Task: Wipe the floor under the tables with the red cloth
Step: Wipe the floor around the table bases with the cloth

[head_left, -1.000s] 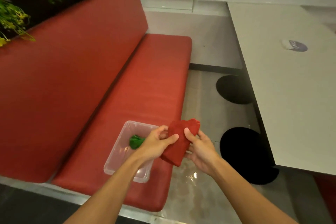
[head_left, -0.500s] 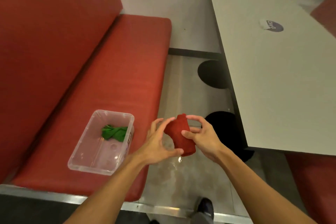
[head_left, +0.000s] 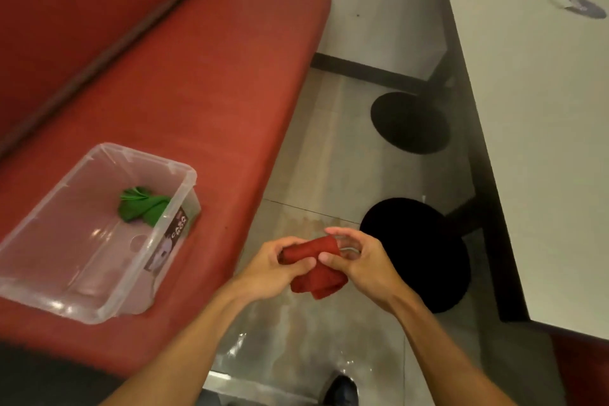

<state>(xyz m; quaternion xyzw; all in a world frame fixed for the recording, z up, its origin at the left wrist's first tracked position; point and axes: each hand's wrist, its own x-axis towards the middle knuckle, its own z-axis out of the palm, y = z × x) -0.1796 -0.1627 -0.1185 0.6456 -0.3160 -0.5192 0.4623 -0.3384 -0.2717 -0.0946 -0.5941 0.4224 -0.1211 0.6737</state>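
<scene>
Above the floor (head_left: 316, 148), our left hand (head_left: 273, 269) and right hand (head_left: 362, 262) pinch the soft, light red cloth (head_left: 314, 269); we'd grip its bunched middle.

Holds both forearms forward, grips red cloth (head_left: 318, 285) in left hand (head_left: 268, 269) and right hand (head_left: 367, 262), fingers (head_left: 344, 234) curled, thumbs close.

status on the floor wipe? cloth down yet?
Done: the red cloth is picked up; only a green cloth lies in the clear bin on the bench. In hand: left hand and right hand both grip it, bunched, above the floor. Left: all the wiping; the cloth is not yet on the floor under the table.
</scene>
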